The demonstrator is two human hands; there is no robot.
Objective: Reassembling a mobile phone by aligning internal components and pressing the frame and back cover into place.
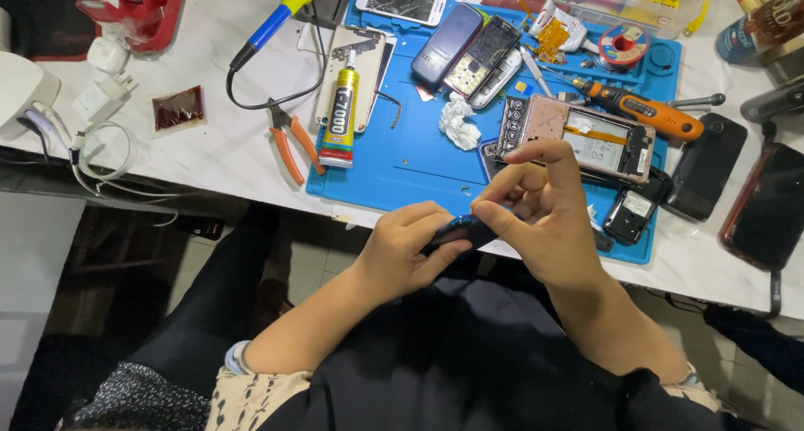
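The head camera is looking steeply down, close over the lap, with the white table [209, 146] lying toward twelve o'clock across the frame's top.

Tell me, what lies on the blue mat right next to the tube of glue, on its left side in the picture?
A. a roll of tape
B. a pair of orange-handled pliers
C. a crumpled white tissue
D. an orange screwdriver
B: the orange-handled pliers lie at the left edge of the blue mat, just beside the glue tube; the tissue sits farther right.

Blue mat [419, 159], orange pliers [293, 146], white tabletop [226, 146]
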